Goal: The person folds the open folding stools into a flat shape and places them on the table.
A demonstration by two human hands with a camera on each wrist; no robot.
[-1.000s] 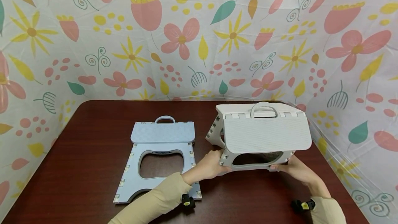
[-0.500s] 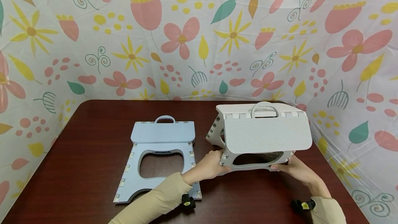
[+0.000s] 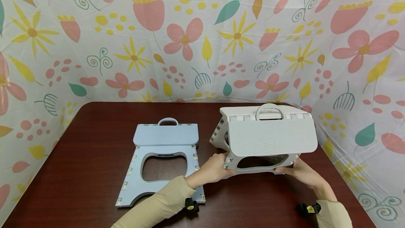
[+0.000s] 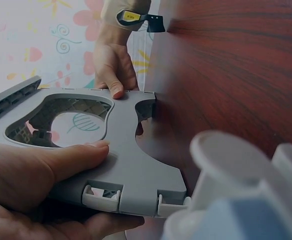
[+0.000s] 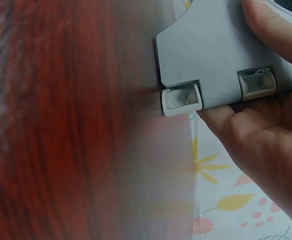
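On the right of the table stands a partly folded white folding stool (image 3: 272,136), its seat halves sloping down from a ridge with a carry handle. My left hand (image 3: 215,168) grips the near leg panel at its left edge; in the left wrist view the thumb lies on the panel (image 4: 131,140) and the fingers go behind it. My right hand (image 3: 303,173) grips the same panel's right edge, thumb in front, fingers behind, as the right wrist view also shows. Left of them, a pale blue folding stool (image 3: 166,134) lies folded flat.
The dark red-brown table (image 3: 82,157) carries both stools. My left forearm crosses over the blue stool's lower right corner. A flower-patterned curtain (image 3: 183,73) hangs behind and along the sides of the table.
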